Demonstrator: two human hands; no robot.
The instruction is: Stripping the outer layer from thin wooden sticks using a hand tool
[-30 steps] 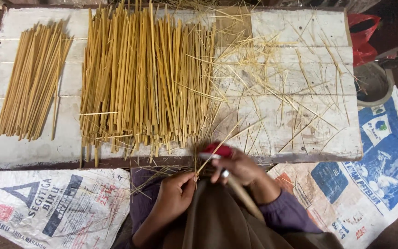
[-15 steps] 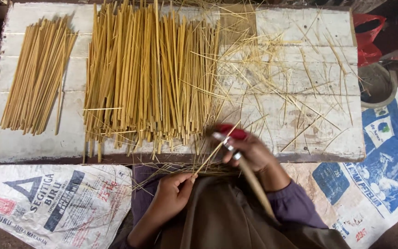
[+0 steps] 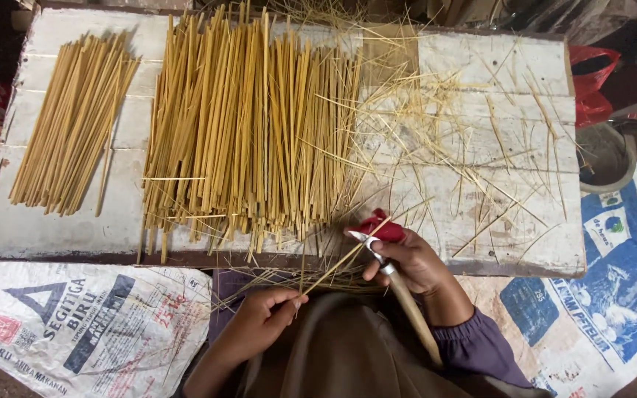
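Low, left hand (image 3: 259,318) pinching strip (image 3: 340,262), right hand (image 3: 407,258) gripping knife (image 3: 396,284)

Printed sacks (image 3: 75,324) flank a whitewashed board (image 3: 481,66); perhaps a red bag (image 3: 591,81) beyond.

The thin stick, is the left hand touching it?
Touching. The head view shows the left hand pinching the thin stick at its near end between its fingertips.

The left hand (image 3: 259,318) sits low near the body, palm turned inward, thumb and forefinger pinched together. The right hand (image 3: 407,258) is raised just at the near edge of the tabletop, fingers curled closed in a fist, its purple-sleeved forearm angling back toward the body.
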